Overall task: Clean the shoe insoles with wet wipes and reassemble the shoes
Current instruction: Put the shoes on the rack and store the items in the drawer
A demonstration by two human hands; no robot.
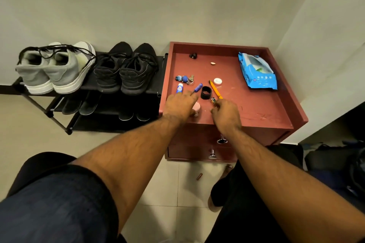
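Note:
A blue wet wipes pack [256,71] lies at the back right of the red cabinet top [256,108]. A pair of grey shoes [53,69] and a pair of black shoes [126,71] stand on the top shelf of a black rack [49,112], heels toward me. My left hand [180,104] lies flat over the cabinet's front left, fingers stretched, partly covering a pink object [196,107]. My right hand [227,113] hovers beside it with loosely curled fingers, holding nothing I can see, its fingertips by a small yellow-black item [213,100].
Small clutter sits mid-cabinet: a blue screwdriver [197,88], a black ring-shaped thing [206,92], a yellow pen [215,89], a white lid [217,81], a keychain [184,79] and a small tube [180,88]. Dark sandals [81,104] lie on the lower shelf. Bags [335,163] crowd the floor on the right.

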